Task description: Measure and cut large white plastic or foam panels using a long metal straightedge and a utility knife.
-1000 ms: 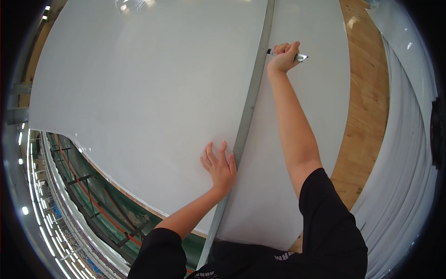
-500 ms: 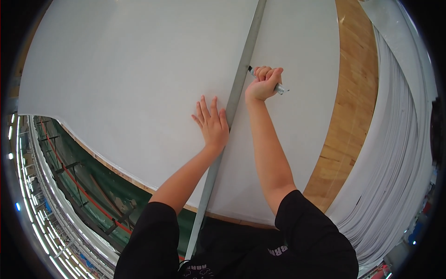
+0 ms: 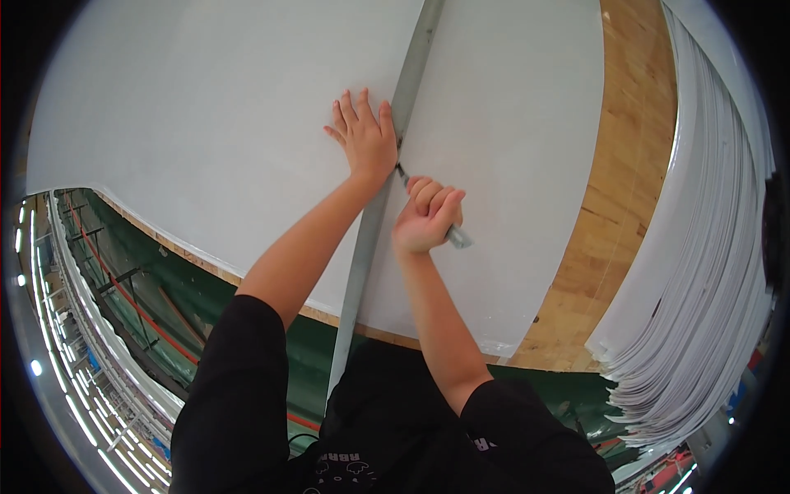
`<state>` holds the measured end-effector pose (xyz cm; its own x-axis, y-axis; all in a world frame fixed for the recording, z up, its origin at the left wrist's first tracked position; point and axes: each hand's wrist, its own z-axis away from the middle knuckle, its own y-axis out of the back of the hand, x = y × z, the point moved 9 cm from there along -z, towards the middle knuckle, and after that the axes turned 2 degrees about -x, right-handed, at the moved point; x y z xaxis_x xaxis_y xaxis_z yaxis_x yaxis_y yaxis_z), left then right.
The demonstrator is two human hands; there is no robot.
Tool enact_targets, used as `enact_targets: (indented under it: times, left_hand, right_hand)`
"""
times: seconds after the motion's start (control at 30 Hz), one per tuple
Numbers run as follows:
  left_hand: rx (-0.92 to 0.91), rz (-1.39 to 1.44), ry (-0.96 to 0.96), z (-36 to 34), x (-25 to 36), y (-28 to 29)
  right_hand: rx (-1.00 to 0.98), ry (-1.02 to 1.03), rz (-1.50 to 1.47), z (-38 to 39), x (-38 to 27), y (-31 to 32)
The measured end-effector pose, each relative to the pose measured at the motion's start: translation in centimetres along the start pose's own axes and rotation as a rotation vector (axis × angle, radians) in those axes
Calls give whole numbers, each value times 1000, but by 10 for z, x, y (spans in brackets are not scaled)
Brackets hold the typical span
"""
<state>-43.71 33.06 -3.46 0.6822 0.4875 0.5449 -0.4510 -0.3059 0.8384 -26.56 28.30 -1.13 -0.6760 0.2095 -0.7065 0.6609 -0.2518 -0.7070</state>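
Note:
My left hand [image 3: 362, 136] lies with fingers spread on a large white sheet [image 3: 206, 140], its thumb side against a long metal straightedge [image 3: 415, 58] that crosses the sheet toward my body. My right hand [image 3: 428, 216] grips a silver-grey knife-like tool [image 3: 457, 237], its dark tip touching the right edge of the straightedge just below my left hand. The blade itself is too small to make out.
A plywood strip [image 3: 629, 123] borders the sheet on the right, with a thick stack of white sheets [image 3: 683, 247] beyond it. Below the left edge are green sheeting [image 3: 156, 263], dark metal bars and a red hose [image 3: 136, 305]. My body is at the near edge.
My right hand with the tool has moved down along the straightedge toward my body. My left hand has moved up along it, and is now above the right hand.

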Motion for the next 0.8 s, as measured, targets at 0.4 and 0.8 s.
enact_targets:
  times: [0.4, 0.8]
  left_hand:
    - [-20, -92, 72, 2, 2, 1]
    - [58, -173, 60, 6, 6, 11]
  right_hand:
    - [-79, -272, -37, 178, -55, 63]
    - [-69, -672, 49, 236, -68, 76]
